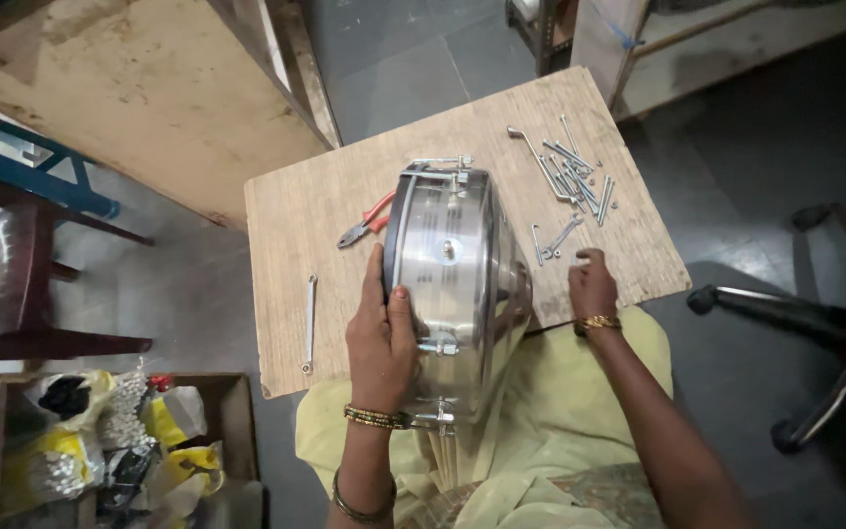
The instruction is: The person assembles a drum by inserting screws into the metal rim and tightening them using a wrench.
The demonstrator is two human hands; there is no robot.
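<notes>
A shiny metal drum shell (pixel 462 284) stands on its edge on a small wooden board (pixel 325 225) across my lap. My left hand (pixel 382 338) grips its near rim, thumb over the black hoop. My right hand (pixel 591 284) rests on the board's right edge, fingers curled, close to a bent metal hook rod (pixel 552 242). A pile of several metal tension rods and bolts (pixel 572 176) lies at the board's far right. Whether the right hand pinches anything is not visible.
Red-handled pliers (pixel 366 223) lie left of the drum and a small spanner (pixel 309 323) near the board's left edge. A wooden box with bags of parts (pixel 119 441) sits lower left. A chair base (pixel 785 323) stands at right, stools (pixel 22 245) at left.
</notes>
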